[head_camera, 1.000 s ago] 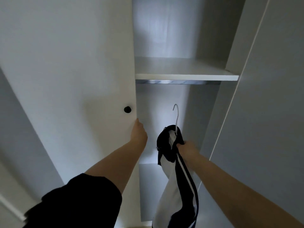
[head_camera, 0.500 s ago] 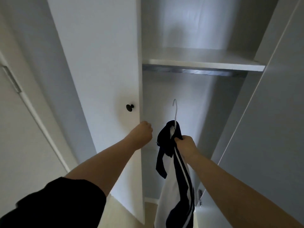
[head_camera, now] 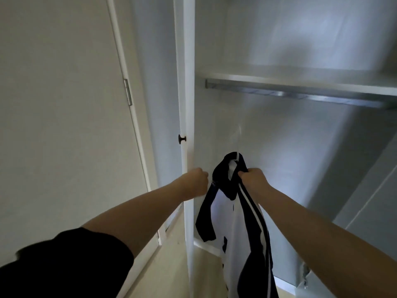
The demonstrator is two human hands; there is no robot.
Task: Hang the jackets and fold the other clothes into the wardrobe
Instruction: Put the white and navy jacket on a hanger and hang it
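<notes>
Right hand (head_camera: 253, 179) grips the jacket (head_camera: 240, 222) collar; at nine o'clock, left hand (head_camera: 194, 182) fingers curl round the door (head_camera: 189, 104) edge.

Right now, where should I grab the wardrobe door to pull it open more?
Take the wardrobe door by its front edge, reaching in from the wardrobe opening as the left hand does. The edge is bare and stands clear; the small black knob sits higher, on its outer face.
</notes>
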